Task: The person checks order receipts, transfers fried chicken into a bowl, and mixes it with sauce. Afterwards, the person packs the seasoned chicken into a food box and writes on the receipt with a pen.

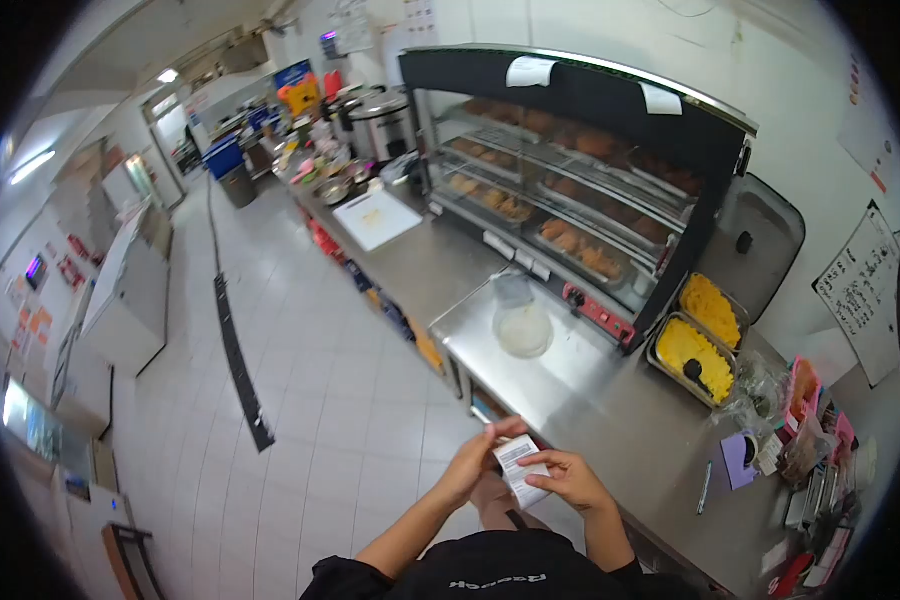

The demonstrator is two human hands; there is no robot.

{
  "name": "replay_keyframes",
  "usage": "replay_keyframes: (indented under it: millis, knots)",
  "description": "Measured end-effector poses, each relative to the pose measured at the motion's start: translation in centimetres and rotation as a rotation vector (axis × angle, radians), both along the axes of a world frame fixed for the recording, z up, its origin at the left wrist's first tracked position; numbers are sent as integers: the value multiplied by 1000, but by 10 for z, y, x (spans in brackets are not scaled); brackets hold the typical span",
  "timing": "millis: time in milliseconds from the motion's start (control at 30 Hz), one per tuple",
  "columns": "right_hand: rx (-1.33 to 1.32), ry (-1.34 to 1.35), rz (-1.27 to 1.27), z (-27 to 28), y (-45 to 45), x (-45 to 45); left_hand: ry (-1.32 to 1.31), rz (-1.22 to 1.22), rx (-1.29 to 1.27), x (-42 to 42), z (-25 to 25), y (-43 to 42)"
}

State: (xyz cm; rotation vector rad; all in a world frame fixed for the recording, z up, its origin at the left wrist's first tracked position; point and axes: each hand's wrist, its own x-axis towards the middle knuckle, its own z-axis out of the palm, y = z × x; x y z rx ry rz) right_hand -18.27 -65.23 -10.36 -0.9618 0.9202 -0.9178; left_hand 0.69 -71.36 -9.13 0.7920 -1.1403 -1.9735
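Observation:
A small white printed paper slip (520, 470), like a receipt, is held in front of my body. My left hand (470, 468) grips its left edge, with the fingers behind its top. A thin white stick, perhaps a pen (481, 414), pokes out by the left fingertips; how it is held I cannot make out. From the other side, my right hand (578, 484) pinches the slip, thumb and fingers lying over its printed face. Just beyond the hands is the steel counter (610, 410), where a clear round container (524, 330) stands.
A heated display cabinet (570, 150) of fried food stands at the back of the counter. Right of it are trays of yellow food (695, 358), a pen (705, 487) and stationery clutter (820, 450). A white cutting board (378, 219) lies farther left. Tiled floor (320, 370) extends left.

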Motion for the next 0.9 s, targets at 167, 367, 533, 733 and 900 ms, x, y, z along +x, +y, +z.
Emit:
replay_keyframes:
  millis: [167, 367, 533, 733, 900]
  knots:
    - [-181, 20, -270, 13, -108, -56, 171, 25, -721, -5, 128, -94]
    - [-484, 291, -469, 83, -231, -85, 900, -175, -919, -6, 206, -137]
    - [-941, 198, -900, 191, -289, -101, 1023, -275, -726, -13, 218, -205]
    - [-1380, 931, -1413, 287, -323, -148, 1080, -465, -906, -13, 186, -336]
    - [-1058, 1560, -1551, 311, -359, -163, 522, 331, -1259, -81, 255, -468]
